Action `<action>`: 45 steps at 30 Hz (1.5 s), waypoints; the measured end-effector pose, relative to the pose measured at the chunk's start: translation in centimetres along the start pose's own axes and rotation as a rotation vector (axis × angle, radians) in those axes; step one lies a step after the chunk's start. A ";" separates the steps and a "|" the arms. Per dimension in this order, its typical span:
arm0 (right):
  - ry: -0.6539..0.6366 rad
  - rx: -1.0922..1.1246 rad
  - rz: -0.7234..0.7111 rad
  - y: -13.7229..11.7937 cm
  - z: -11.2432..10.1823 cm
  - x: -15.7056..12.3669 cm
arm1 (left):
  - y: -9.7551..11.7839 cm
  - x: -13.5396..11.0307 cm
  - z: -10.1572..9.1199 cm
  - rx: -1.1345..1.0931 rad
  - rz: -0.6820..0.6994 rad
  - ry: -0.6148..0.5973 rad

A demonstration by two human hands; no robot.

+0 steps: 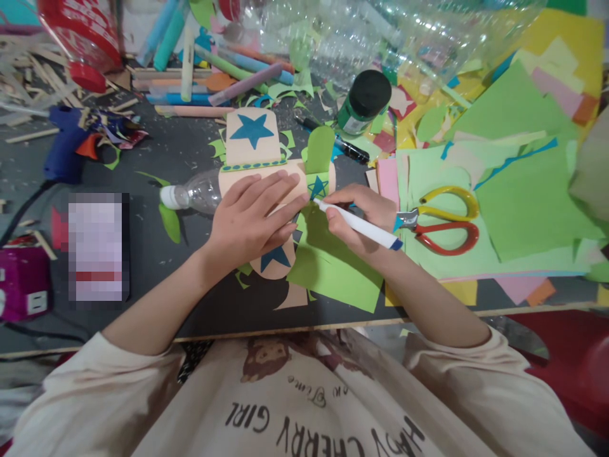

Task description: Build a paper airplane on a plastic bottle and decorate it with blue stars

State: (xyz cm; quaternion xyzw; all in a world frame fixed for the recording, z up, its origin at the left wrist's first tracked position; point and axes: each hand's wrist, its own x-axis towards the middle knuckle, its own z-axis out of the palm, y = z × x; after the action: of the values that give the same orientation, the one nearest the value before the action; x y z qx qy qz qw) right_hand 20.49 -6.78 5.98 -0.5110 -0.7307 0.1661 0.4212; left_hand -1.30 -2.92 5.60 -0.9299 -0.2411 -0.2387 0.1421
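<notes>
A clear plastic bottle (197, 190) lies on its side on the dark table, wrapped in tan paper with blue stars (252, 130). My left hand (254, 216) rests flat on the tan wrap, fingers stretched out, pressing it down. My right hand (359, 216) is closed around a white marker with a blue cap (356, 223), whose tip touches the wrap near a small blue star on green paper (317, 188). A green sheet (333, 266) lies under the bottle's right side.
Yellow-and-red scissors (440, 219) lie on green paper sheets (518, 190) to the right. A green paint jar with black lid (364, 101), a black pen (342, 146), coloured markers (228, 70), a blue glue gun (66, 143) and empty plastic bottles (356, 32) crowd the back.
</notes>
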 end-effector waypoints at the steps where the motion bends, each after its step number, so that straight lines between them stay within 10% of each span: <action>1: 0.006 -0.001 0.003 0.1 0.0 0.0 | 0.0 0.0 0.0 -0.005 -0.002 0.001; 45: 0.207 0.038 -0.035 0.5 0.1 0.1 | 0.0 -0.2 0.0 -0.011 -0.007 -0.028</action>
State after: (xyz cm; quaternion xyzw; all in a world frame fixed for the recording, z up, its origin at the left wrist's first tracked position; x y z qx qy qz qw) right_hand 20.73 -6.49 5.65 -0.5043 -0.6889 0.1191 0.5069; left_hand -1.41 -2.98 5.53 -0.9331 -0.2451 -0.2274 0.1329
